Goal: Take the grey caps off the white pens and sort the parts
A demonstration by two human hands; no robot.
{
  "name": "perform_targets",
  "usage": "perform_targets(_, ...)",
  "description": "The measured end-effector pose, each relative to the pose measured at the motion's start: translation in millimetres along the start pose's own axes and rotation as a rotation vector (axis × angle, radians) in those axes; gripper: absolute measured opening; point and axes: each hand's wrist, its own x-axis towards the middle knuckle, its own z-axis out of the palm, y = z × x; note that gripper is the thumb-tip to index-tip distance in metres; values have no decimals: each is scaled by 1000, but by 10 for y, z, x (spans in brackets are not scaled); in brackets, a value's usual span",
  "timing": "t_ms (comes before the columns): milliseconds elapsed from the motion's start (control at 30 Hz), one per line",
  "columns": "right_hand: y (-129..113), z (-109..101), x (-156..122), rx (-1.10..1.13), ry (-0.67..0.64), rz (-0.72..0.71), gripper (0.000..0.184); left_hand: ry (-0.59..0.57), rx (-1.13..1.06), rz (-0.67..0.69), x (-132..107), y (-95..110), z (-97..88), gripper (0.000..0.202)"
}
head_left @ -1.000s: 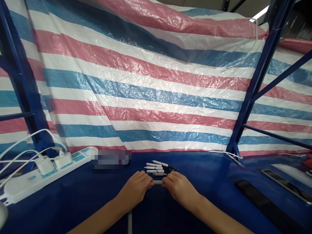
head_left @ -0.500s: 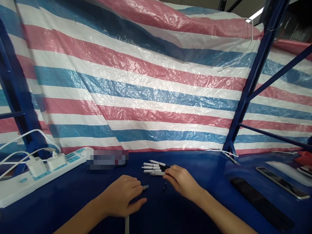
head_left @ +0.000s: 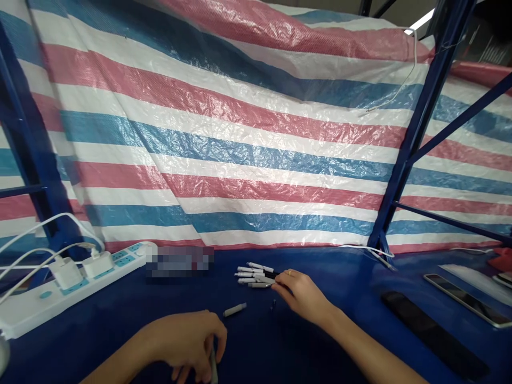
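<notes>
Over the blue tabletop point(head_left: 320, 354) are the left hand point(head_left: 186, 336) and right hand point(head_left: 302, 292). Right fingers are together at the white pens point(head_left: 248, 275), left fingers curve around a grey tube point(head_left: 214, 368); if they clamp, I cannot tell. Beyond the left ones lies a short barrel point(head_left: 234, 310).

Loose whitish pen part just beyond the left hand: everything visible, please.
The whitish pen part is a short, slim tube, plastic by its look, with a bluish right end. It lies flat on the blue tabletop, slanted, that end farther from the person. Only the tabletop touches it; the left hand is nearer the person, the right hand off to its right. Finer detail is too small to tell.
</notes>
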Motion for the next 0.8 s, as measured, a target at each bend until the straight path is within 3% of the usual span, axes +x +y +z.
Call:
perform_targets(67, 1, 9, 2, -3, -4, -4, 22, 103, 11, 61, 68, 45, 62, 20)
perform_targets(167, 0, 31, 0, -7, -13, -14, 21, 200, 27, 137, 90, 97, 105, 23)
perform_targets(400, 2, 63, -17, -16, -40, -26, 20, 254, 96, 202, 53, 101, 135, 34)
perform_targets(533, -2, 78, -21, -25, -48, -29, 19, 335, 145, 254, 114, 121, 175, 23)
perform_targets(700, -4, 80, -30, -28, -56, -29, 21, 304, 164, 294, 99, 109, 216, 26)
perform_targets(800, -11, 77, -32, -30, -60, -31, 21, 360, 204, 322, 93, 112, 233, 15)
